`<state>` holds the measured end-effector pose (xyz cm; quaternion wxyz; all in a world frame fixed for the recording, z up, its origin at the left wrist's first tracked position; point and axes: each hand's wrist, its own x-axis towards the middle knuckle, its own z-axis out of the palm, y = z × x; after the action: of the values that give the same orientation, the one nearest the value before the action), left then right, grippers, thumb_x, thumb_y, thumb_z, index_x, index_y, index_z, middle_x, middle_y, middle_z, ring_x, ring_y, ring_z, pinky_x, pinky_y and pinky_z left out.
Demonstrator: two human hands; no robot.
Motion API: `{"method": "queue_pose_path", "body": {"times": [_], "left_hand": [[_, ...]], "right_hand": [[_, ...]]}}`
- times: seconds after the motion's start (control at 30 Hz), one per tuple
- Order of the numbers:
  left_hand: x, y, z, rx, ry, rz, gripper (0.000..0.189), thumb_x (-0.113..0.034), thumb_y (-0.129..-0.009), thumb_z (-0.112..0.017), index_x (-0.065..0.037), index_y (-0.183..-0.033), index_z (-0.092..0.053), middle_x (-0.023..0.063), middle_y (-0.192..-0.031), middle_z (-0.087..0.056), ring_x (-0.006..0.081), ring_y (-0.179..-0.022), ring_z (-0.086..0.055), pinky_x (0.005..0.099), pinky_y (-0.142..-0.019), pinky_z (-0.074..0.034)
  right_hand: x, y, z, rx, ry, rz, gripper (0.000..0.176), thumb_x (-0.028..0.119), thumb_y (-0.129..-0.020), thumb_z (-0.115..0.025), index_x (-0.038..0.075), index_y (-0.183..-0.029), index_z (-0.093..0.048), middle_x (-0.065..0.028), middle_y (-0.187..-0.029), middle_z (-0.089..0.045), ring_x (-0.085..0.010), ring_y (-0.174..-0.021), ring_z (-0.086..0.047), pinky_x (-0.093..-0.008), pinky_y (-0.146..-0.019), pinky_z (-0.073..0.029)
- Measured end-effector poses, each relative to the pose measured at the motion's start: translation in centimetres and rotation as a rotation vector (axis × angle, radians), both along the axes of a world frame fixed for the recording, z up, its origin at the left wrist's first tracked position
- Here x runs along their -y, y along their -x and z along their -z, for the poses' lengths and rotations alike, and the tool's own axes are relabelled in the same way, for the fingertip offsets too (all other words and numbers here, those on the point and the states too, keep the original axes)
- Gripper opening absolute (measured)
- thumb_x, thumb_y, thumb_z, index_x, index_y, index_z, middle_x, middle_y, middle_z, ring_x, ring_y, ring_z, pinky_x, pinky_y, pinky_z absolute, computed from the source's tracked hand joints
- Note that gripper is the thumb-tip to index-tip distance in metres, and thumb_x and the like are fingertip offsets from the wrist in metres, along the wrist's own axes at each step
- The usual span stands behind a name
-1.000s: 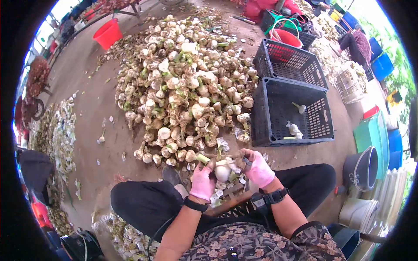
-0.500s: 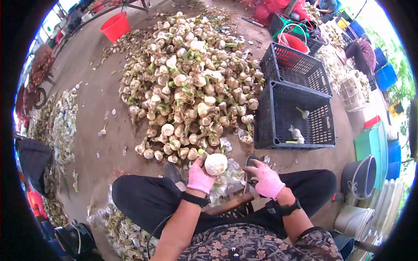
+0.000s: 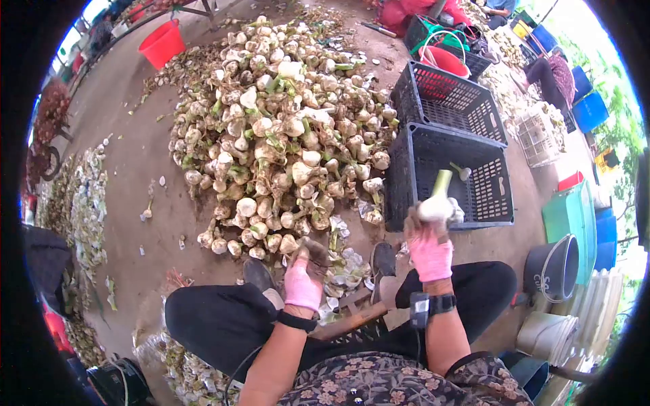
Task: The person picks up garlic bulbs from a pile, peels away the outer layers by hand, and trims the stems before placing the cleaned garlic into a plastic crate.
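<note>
A white garlic bulb (image 3: 437, 207) with a thick pale-green stem is at the fingers of my right hand (image 3: 430, 249), over the near edge of the front black crate (image 3: 399, 179). Its stem points up and away. My left hand (image 3: 305, 274), in a pink glove with dirty fingertips, is loosely curled at the near edge of the garlic pile (image 3: 271, 155); nothing shows in it. Inside the front crate lies another bulb with a stem (image 3: 462, 171), and more white bulb shows behind the held one.
Behind the front crate stands another black crate (image 3: 450, 101), with a red bucket (image 3: 445, 61) beyond. A grey bucket (image 3: 555, 269) is at right, a red bucket (image 3: 162, 46) at back left. Peelings (image 3: 88, 210) lie at left. A person (image 3: 556, 78) sits at upper right.
The white bulb has gone from my left hand to my right, which has moved forward to the crate. My left hand has shifted slightly left. The whole view has shifted a little.
</note>
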<state>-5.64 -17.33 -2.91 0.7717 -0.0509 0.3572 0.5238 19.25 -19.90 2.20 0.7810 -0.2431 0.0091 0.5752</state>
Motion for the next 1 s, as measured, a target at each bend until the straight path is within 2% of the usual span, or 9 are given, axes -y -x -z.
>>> {"method": "queue_pose_path", "body": {"times": [0.1, 0.3, 0.47, 0.53, 0.6, 0.67, 0.77, 0.83, 1.0], "left_hand": [[0.5, -1.2, 0.0, -0.059, 0.046, 0.121, 0.015, -0.008, -0.090, -0.054, -0.007, -0.103, -0.060, 0.0059, -0.091, -0.064, 0.0209, -0.084, -0.063, 0.0367, -0.076, -0.053], [1.1, -1.9, -0.2, -0.301, 0.070, 0.335, 0.024, -0.003, -0.088, -0.054, -0.005, -0.112, -0.055, 0.0062, -0.095, -0.062, 0.0188, -0.081, -0.062, 0.0340, -0.074, -0.053], [0.3, -1.8, 0.5, -0.482, 0.031, 0.423, 0.039, -0.002, -0.087, -0.054, 0.001, -0.125, -0.045, 0.0080, -0.108, -0.059, 0.0165, -0.093, -0.059, 0.0292, -0.081, -0.050], [0.0, -1.9, 0.7, -0.535, 0.026, 0.433, 0.043, 0.000, -0.086, -0.054, 0.003, -0.127, -0.042, 0.0086, -0.110, -0.058, 0.0158, -0.095, -0.058, 0.0284, -0.083, -0.049], [-0.7, -1.7, 1.1, -0.646, -0.025, 0.503, 0.049, 0.002, -0.084, -0.053, 0.002, -0.131, -0.038, 0.0090, -0.114, -0.056, 0.0153, -0.099, -0.056, 0.0279, -0.086, -0.047], [-0.8, -1.8, 1.9, -0.816, -0.145, 0.511, 0.058, 0.008, -0.081, -0.053, -0.001, -0.135, -0.034, 0.0084, -0.122, -0.052, 0.0162, -0.100, -0.056, 0.0278, -0.086, -0.047], [-0.5, -1.5, 2.6, -0.679, -0.159, 0.330, 0.062, 0.011, -0.079, -0.055, -0.002, -0.136, -0.034, 0.0083, -0.122, -0.052, 0.0164, -0.103, -0.055, 0.0277, -0.087, -0.047], [-0.8, -1.0, 2.1, -0.520, -0.142, 0.287, 0.064, 0.011, -0.079, -0.058, -0.004, -0.137, -0.035, 0.0076, -0.122, -0.052, 0.0162, -0.107, -0.054, 0.0284, -0.091, -0.046], [-0.5, -1.1, -1.4, -0.666, -0.452, 0.319, 0.062, 0.010, -0.078, -0.061, -0.004, -0.133, -0.038, 0.0080, -0.122, -0.052, 0.0162, -0.108, -0.054, 0.0293, -0.094, -0.045]], "right_hand": [[-1.4, -0.4, 5.7, 0.153, 0.009, -0.178, 0.049, 0.018, -0.088, -0.058, 0.002, -0.130, -0.040, -0.0145, -0.126, -0.050, -0.0272, -0.116, -0.050, -0.0382, -0.094, -0.045], [-7.1, 0.8, 15.9, 1.973, 0.928, -0.353, 0.053, 0.012, -0.068, -0.068, 0.011, -0.120, -0.055, -0.0216, -0.126, -0.049, -0.0372, -0.112, -0.051, -0.0385, -0.095, -0.043], [-8.5, 0.1, 20.0, 1.848, 1.013, -0.804, 0.052, 0.011, -0.068, -0.069, 0.010, -0.118, -0.056, -0.0207, -0.120, -0.055, -0.0342, -0.110, -0.054, -0.0372, -0.094, -0.043], [-7.9, 1.6, 17.5, 1.515, 0.704, -1.020, 0.045, 0.012, -0.071, -0.065, 0.010, -0.115, -0.059, -0.0201, -0.117, -0.057, -0.0327, -0.103, -0.057, -0.0372, -0.089, -0.045], [-6.9, 4.6, 14.8, 1.589, 0.345, -0.887, 0.043, 0.009, -0.069, -0.068, 0.009, -0.112, -0.061, -0.0175, -0.110, -0.062, -0.0274, -0.099, -0.061, -0.0343, -0.086, -0.047], [-6.6, 7.6, 9.5, 1.213, 0.188, -0.947, 0.044, -0.005, -0.077, -0.061, -0.001, -0.120, -0.053, -0.0095, -0.116, -0.059, -0.0166, -0.105, -0.057, -0.0294, -0.093, -0.044], [-5.2, 8.9, 7.7, 1.210, 0.172, -0.877, 0.046, -0.011, -0.078, -0.056, 0.000, -0.122, -0.051, -0.0088, -0.120, -0.056, -0.0162, -0.111, -0.053, -0.0287, -0.096, -0.042], [-4.6, 8.5, 5.0, 0.861, 0.156, -0.839, 0.049, -0.014, -0.076, -0.056, 0.001, -0.122, -0.052, -0.0077, -0.124, -0.054, -0.0155, -0.117, -0.050, -0.0291, -0.098, -0.041], [-3.1, 7.9, 1.6, 0.801, 0.081, -0.871, 0.049, -0.014, -0.073, -0.058, 0.002, -0.120, -0.053, -0.0070, -0.124, -0.053, -0.0165, -0.119, -0.048, -0.0296, -0.101, -0.038]]}}
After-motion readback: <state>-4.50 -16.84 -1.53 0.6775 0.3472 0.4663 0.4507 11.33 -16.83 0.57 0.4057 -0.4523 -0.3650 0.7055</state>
